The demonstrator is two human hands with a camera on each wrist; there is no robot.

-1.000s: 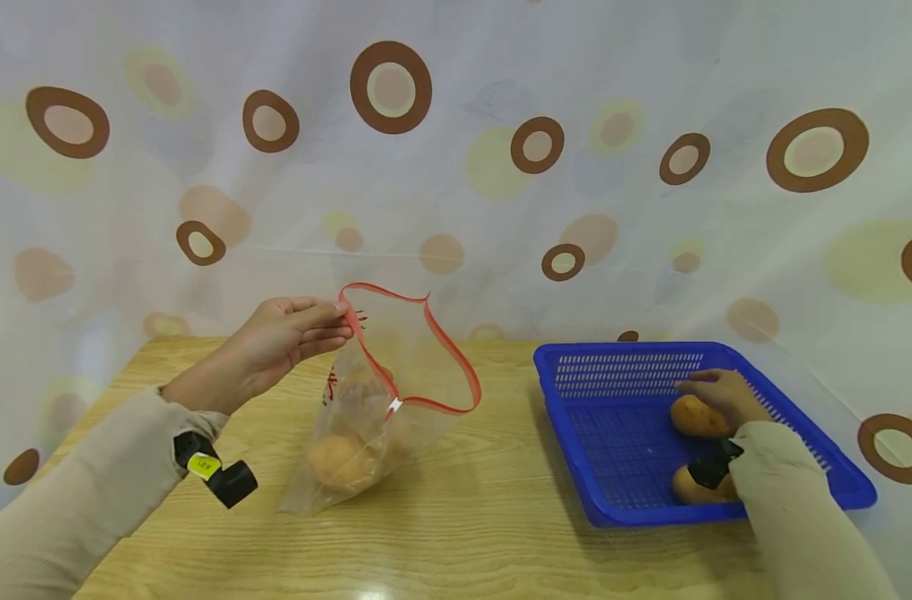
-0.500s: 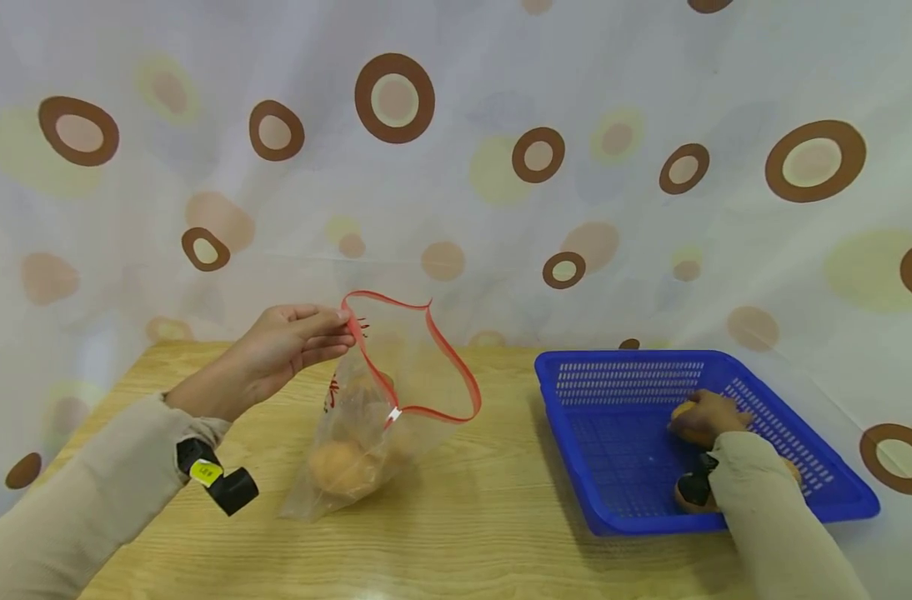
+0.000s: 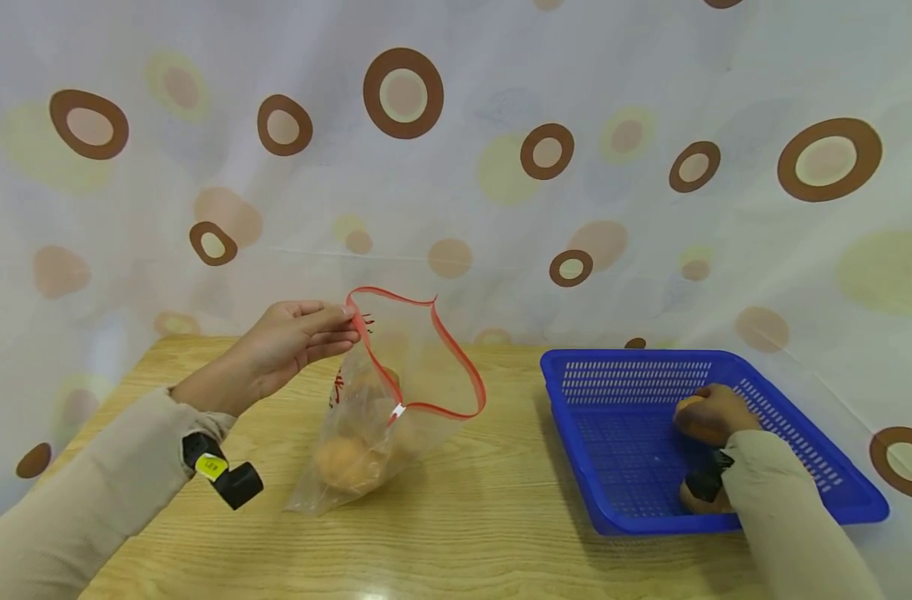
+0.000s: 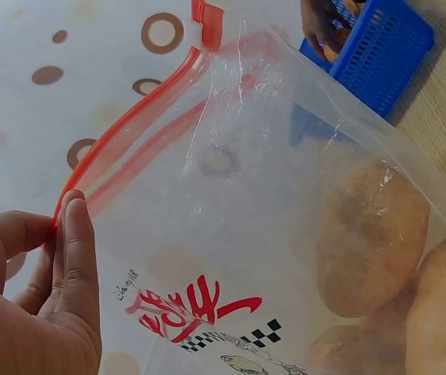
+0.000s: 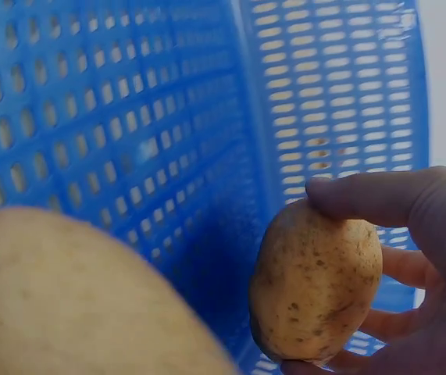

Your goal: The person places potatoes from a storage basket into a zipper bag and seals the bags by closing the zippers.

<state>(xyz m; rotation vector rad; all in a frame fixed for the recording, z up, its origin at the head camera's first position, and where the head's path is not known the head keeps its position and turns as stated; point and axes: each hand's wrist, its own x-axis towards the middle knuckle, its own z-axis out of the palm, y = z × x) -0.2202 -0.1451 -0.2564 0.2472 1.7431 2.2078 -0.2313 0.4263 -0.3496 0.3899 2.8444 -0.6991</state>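
My left hand pinches the red zip edge of a clear plastic zip bag, whose mouth gapes toward the right. Several potatoes lie in the bottom of the bag, seen through the plastic in the left wrist view. Red lettering marks its side. Inside the blue basket, my right hand grips a speckled potato, thumb on top and fingers around the far side. A second potato sits close by in the basket, partly hidden by the right wrist in the head view.
The blue plastic basket with slotted walls stands on the right of the wooden table. Bare tabletop separates it from the bag. Behind hangs a pale curtain with brown ring patterns.
My right hand has closed around a potato in the basket, after shifting from one spot there to another nearby. The left hand keeps its hold on the bag's edge.
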